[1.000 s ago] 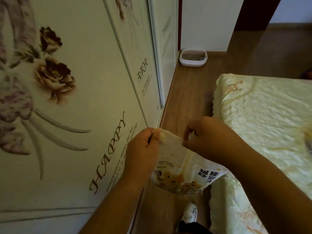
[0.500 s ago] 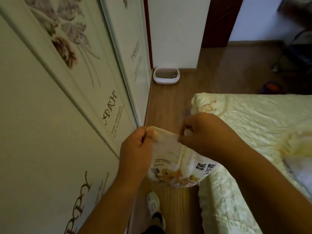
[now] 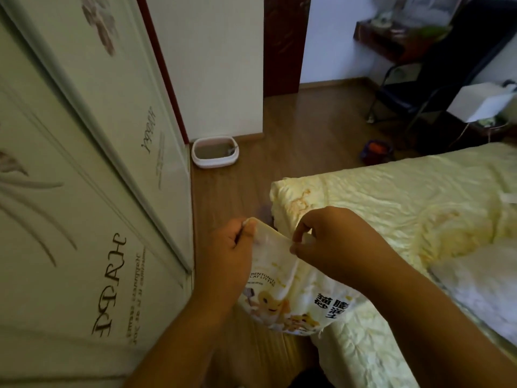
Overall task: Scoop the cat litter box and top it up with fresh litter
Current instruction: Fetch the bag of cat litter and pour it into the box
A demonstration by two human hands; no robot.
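Note:
A white and yellow bag of bentonite cat litter hangs in front of me over the wooden floor. My left hand pinches the bag's top edge at its left corner. My right hand pinches the same edge a little further right. The pale pink litter box stands on the floor far ahead, in the corner by the wardrobe's end and the white wall. Greyish litter shows inside it, with a scoop handle at its right side.
A tall wardrobe with printed doors runs along my left. A bed with a yellow cover fills the right side. The wooden floor forms a narrow aisle between them. A dark chair and a small dark object with an orange top lie beyond the bed.
The view has moved forward along the aisle and swung right, so the litter box looks nearer. Both hands keep their pinch on the bag's top edge.

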